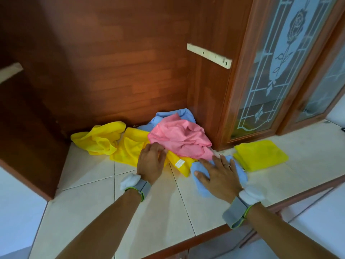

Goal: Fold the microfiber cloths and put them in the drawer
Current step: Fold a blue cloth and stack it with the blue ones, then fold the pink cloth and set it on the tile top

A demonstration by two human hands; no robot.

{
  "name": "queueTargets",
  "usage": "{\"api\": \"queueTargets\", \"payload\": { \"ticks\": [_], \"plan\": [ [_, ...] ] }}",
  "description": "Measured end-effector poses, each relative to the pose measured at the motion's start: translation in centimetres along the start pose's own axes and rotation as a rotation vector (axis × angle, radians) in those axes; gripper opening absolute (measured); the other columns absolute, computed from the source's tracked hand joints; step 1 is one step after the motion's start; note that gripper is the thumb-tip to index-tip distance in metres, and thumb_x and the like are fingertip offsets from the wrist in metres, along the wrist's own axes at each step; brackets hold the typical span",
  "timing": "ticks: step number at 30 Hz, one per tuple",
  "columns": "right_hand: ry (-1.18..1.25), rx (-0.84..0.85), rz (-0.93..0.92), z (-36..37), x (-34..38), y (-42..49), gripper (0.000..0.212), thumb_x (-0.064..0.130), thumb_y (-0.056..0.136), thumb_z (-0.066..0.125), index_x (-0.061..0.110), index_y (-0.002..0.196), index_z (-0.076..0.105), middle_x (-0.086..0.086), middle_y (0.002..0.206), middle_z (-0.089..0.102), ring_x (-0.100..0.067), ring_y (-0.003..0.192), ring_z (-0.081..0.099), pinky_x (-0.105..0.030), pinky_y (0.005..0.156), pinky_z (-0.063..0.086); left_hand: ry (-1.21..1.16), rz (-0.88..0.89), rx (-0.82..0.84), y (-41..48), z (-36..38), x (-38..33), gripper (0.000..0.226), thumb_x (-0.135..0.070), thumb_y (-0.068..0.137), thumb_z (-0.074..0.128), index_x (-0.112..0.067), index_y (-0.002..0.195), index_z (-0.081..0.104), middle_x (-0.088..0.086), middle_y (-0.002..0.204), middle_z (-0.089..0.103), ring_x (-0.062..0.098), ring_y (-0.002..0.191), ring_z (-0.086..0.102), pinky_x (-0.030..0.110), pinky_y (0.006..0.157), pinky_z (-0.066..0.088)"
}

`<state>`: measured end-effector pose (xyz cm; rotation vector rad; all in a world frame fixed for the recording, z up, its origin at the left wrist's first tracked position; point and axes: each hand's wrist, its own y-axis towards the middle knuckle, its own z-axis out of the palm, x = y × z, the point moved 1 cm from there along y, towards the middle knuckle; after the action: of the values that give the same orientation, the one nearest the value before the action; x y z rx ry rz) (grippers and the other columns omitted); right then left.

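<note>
My right hand (pixel 218 174) lies flat with fingers spread on a small folded blue cloth (pixel 241 173) on the tiled counter (pixel 149 212). To its right sits a folded yellow cloth (pixel 261 156). My left hand (pixel 151 161) rests on a flat yellow cloth (pixel 128 148), its bent fingertips at the edge of a crumpled pink cloth (pixel 179 137); whether it grips anything is unclear. A crumpled yellow cloth (pixel 99 139) lies further left. Another blue cloth (pixel 168 114) is bunched behind the pink one. No drawer shows.
The cloth pile sits in the corner of a wooden back panel (pixel 112 71). A cabinet door with etched glass (pixel 280 71) stands at the right, just behind the folded yellow cloth. A wooden side panel (pixel 28 137) bounds the left. The counter's front edge (pixel 214 234) runs below my wrists.
</note>
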<state>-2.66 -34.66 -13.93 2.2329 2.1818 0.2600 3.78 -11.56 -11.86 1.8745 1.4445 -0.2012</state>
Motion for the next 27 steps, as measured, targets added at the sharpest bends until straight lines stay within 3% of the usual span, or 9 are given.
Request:
{"api": "queueTargets", "payload": {
  "ticks": [2, 6, 9, 11, 13, 18, 21, 24, 27],
  "plan": [
    [0.028, -0.038, -0.025, -1.3, 0.7, 0.7, 0.071, 0.068, 0.078, 0.029, 0.034, 0.137, 0.050, -0.011, 0.137, 0.053, -0.040, 0.126, 0.048, -0.057, 0.107, 0.031, -0.078, -0.044, -0.007, 0.7, -1.2, -0.7, 0.019, -0.034, 0.091, 0.055, -0.016, 0.086, 0.058, 0.004, 0.078, 0.066, 0.031, 0.078, 0.061, 0.041, 0.068, 0.049],
    [0.185, -0.215, -0.147, -3.5, 3.8, 2.5, 0.055, 0.057, 0.073, 0.047, 0.031, 0.119, 0.062, -0.010, 0.112, 0.065, -0.037, 0.096, 0.063, -0.043, 0.084, 0.052, -0.171, -0.044, 0.072, 2.1, -2.9, -1.4, 0.014, -0.035, 0.093, 0.060, -0.025, 0.088, 0.052, -0.009, 0.073, 0.058, 0.020, 0.071, 0.058, 0.035, 0.066, 0.047],
    [0.203, -0.130, -0.187, -3.8, 6.0, 3.9, 0.038, 0.053, 0.077, 0.056, 0.028, 0.104, 0.065, -0.005, 0.104, 0.067, -0.032, 0.095, 0.064, -0.036, 0.075, 0.050, -0.203, 0.033, 0.079, 2.3, -4.3, -2.1, 0.020, -0.035, 0.093, 0.063, -0.017, 0.092, 0.057, -0.012, 0.076, 0.058, 0.014, 0.075, 0.059, 0.027, 0.066, 0.042],
    [0.281, -0.098, -0.180, -4.8, 6.4, 4.6, 0.020, 0.042, 0.081, 0.062, 0.022, 0.082, 0.063, -0.005, 0.087, 0.066, -0.031, 0.087, 0.062, -0.033, 0.065, 0.042, -0.173, 0.052, 0.094, 2.1, -5.4, -1.9, 0.029, -0.046, 0.092, 0.059, -0.017, 0.094, 0.059, -0.009, 0.079, 0.063, 0.015, 0.080, 0.063, 0.029, 0.069, 0.046],
    [0.382, -0.073, -0.183, -6.2, 6.2, 5.6, 0.028, 0.041, 0.078, 0.067, 0.022, 0.065, 0.050, -0.006, 0.075, 0.061, -0.031, 0.076, 0.056, -0.031, 0.060, 0.035, -0.083, 0.056, 0.143, 1.9, -6.6, -1.1, 0.036, -0.057, 0.091, 0.050, -0.023, 0.100, 0.058, -0.004, 0.087, 0.068, 0.021, 0.087, 0.065, 0.035, 0.073, 0.051],
    [0.264, 0.125, -0.361, -11.7, 7.5, 8.0, 0.037, 0.052, 0.065, 0.080, 0.021, 0.078, 0.065, 0.003, 0.077, 0.068, -0.018, 0.075, 0.061, -0.032, 0.068, 0.047, 0.202, 0.090, 0.272, 1.9, -8.1, 0.3, 0.072, -0.068, 0.078, 0.041, -0.026, 0.136, 0.048, 0.010, 0.124, 0.055, 0.033, 0.116, 0.053, 0.039, 0.099, 0.043],
    [0.332, 0.253, -0.460, -14.9, 9.0, 9.2, 0.022, 0.038, 0.067, 0.085, 0.021, 0.074, 0.073, 0.004, 0.068, 0.066, -0.006, 0.064, 0.056, -0.026, 0.063, 0.044, 0.221, 0.145, 0.324, 2.6, -7.8, -0.8, 0.066, -0.056, 0.078, 0.056, -0.023, 0.134, 0.053, 0.010, 0.123, 0.056, 0.032, 0.114, 0.056, 0.038, 0.098, 0.043],
    [0.516, 0.171, -0.557, -18.5, 10.5, 10.3, 0.013, 0.028, 0.075, 0.082, 0.016, 0.075, 0.075, 0.003, 0.070, 0.068, 0.001, 0.062, 0.054, -0.019, 0.059, 0.042, -0.038, 0.084, 0.308, 3.2, -8.7, -2.9, 0.050, -0.039, 0.079, 0.073, -0.024, 0.124, 0.061, 0.004, 0.116, 0.063, 0.024, 0.108, 0.062, 0.033, 0.095, 0.047],
    [0.601, 0.121, -0.609, -22.1, 12.2, 10.7, 0.018, 0.030, 0.085, 0.073, 0.013, 0.084, 0.075, -0.005, 0.078, 0.074, -0.001, 0.069, 0.060, -0.019, 0.065, 0.046, -0.486, 0.002, 0.176, 4.9, -10.8, -5.1, 0.022, -0.047, 0.081, 0.072, -0.033, 0.097, 0.067, -0.007, 0.098, 0.070, 0.012, 0.093, 0.064, 0.039, 0.092, 0.053]
  ]
}}
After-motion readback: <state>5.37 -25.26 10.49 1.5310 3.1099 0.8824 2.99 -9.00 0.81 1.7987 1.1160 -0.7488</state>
